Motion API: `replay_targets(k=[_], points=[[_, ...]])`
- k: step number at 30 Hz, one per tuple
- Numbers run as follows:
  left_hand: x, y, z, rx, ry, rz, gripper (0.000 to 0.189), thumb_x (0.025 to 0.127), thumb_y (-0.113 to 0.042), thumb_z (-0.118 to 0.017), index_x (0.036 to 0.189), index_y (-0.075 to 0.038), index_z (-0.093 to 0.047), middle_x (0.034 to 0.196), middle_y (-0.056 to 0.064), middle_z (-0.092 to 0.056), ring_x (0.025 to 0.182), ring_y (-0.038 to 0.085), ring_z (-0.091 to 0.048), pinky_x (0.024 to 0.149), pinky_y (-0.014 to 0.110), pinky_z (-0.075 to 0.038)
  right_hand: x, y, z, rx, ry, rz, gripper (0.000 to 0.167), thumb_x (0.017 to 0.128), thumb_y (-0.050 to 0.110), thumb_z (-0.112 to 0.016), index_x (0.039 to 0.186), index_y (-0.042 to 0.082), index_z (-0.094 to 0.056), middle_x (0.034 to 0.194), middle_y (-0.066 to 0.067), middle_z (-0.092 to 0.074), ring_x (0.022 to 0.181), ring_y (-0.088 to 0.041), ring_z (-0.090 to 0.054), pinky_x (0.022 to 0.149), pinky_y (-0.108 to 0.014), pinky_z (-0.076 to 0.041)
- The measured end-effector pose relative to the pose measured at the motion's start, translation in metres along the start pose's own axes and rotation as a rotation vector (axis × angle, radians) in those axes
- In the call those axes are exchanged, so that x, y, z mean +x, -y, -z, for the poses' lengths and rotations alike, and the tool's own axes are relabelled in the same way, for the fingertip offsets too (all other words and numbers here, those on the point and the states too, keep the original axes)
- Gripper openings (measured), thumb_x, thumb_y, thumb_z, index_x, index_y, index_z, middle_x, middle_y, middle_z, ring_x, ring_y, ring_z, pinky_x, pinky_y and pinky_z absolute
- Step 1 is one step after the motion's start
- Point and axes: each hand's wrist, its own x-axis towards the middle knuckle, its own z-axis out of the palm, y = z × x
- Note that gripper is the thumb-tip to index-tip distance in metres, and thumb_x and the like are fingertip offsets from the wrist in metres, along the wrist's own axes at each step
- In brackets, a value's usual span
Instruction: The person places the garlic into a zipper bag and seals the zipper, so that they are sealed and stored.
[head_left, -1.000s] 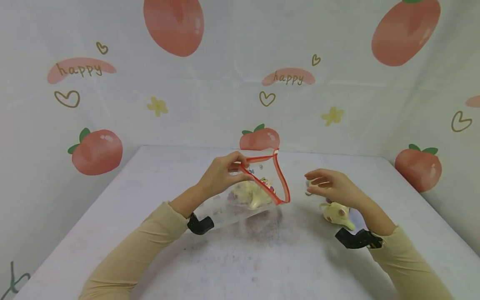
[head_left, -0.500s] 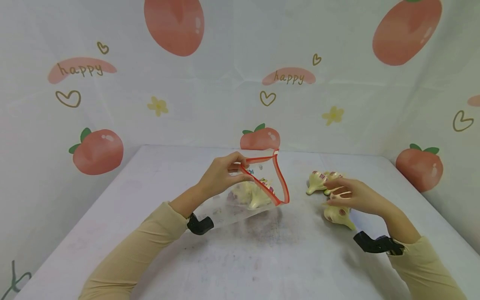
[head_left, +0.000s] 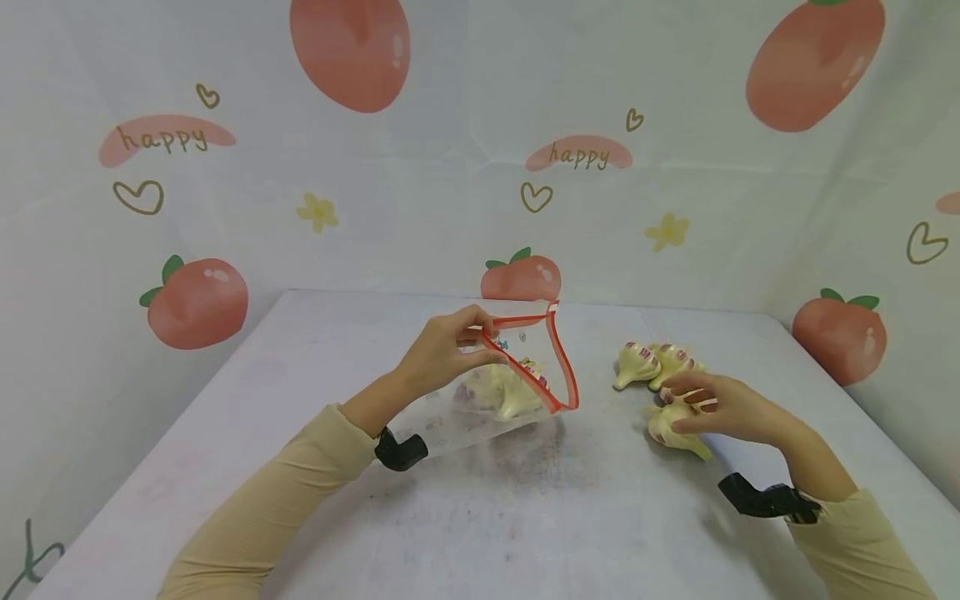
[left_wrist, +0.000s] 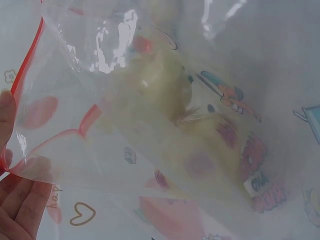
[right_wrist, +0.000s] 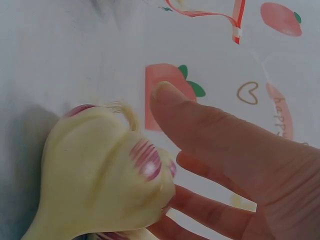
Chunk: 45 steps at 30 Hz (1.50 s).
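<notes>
I note the left hand [head_left: 450,350] pinching the plastic bag [head_left: 565,358], seemingly to hold it agape; the right hand [head_left: 731,408], fingers parted, is beside a garlic bulb [right_wrist: 95,175], contact unclear.

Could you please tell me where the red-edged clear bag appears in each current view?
Head: the clear bag is near the centre, held by the left hand.
Left wrist: it spans most of the picture.
Right wrist: only part shows, with its red edge, at the top, right of centre.
Shared landmark: the "happy" lettering on the backdrop, partly visible in the left wrist view.
</notes>
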Motion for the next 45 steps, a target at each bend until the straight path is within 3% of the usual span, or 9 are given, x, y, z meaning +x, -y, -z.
replay_targets(k=[7,13,19,26,36,45], points=[[0.000,0.001,0.000,-0.007,0.003,0.000,0.033,0.073,-0.012,-0.078,0.094,-0.001,-0.055,0.090,0.010,-0.061,0.088,0.022,-0.070,0.087,0.026,-0.056,-0.002,-0.005,-0.005,-0.009,-0.016,0.014,0.054,0.077,0.022,-0.076,0.121,-0.002,-0.054,0.113,-0.018,-0.064,0.097,-0.008,-0.060,0.075,-0.025,-0.054],[0.000,0.000,0.000,-0.013,0.006,0.012,0.033,0.073,-0.012,-0.078,0.094,0.001,-0.055,0.090,0.010,-0.061,0.087,0.023,-0.069,0.088,0.026,-0.056,-0.002,-0.006,-0.011,0.015,0.007,-0.004,0.055,0.076,0.023,-0.076,0.118,-0.005,-0.054,0.110,-0.020,-0.064,0.090,-0.014,-0.061,0.068,-0.018,-0.051],[-0.001,0.000,0.000,-0.016,0.011,0.016,0.033,0.074,-0.011,-0.078,0.094,0.001,-0.055,0.090,0.010,-0.060,0.088,0.022,-0.069,0.088,0.026,-0.056,-0.001,-0.004,-0.011,-0.018,-0.019,-0.004,0.054,0.075,0.024,-0.077,0.117,-0.004,-0.056,0.110,-0.018,-0.064,0.087,-0.002,-0.057,0.066,-0.018,-0.050],[-0.001,-0.001,0.000,-0.005,0.009,0.007,0.034,0.074,-0.012,-0.077,0.095,0.002,-0.055,0.090,0.010,-0.060,0.087,0.022,-0.069,0.087,0.027,-0.056,0.002,0.003,-0.008,-0.009,-0.066,0.017,0.054,0.074,0.023,-0.079,0.117,-0.002,-0.057,0.111,-0.017,-0.063,0.092,-0.016,-0.061,0.070,-0.019,-0.055],[0.000,0.000,0.000,0.010,0.005,-0.001,0.033,0.074,-0.012,-0.078,0.095,0.000,-0.055,0.090,0.010,-0.061,0.087,0.022,-0.070,0.087,0.028,-0.057,0.009,0.016,-0.005,0.010,-0.148,0.065,0.055,0.074,0.021,-0.079,0.119,-0.002,-0.058,0.113,-0.019,-0.063,0.091,0.011,-0.049,0.072,-0.015,-0.055],[0.000,0.000,0.000,0.000,0.010,0.002,0.033,0.074,-0.013,-0.077,0.095,0.000,-0.055,0.090,0.010,-0.061,0.088,0.022,-0.069,0.088,0.028,-0.056,0.019,0.030,-0.005,0.026,-0.246,0.141,0.052,0.073,0.015,-0.080,0.117,-0.001,-0.059,0.118,-0.019,-0.059,0.092,0.017,-0.046,0.070,-0.013,-0.055]])
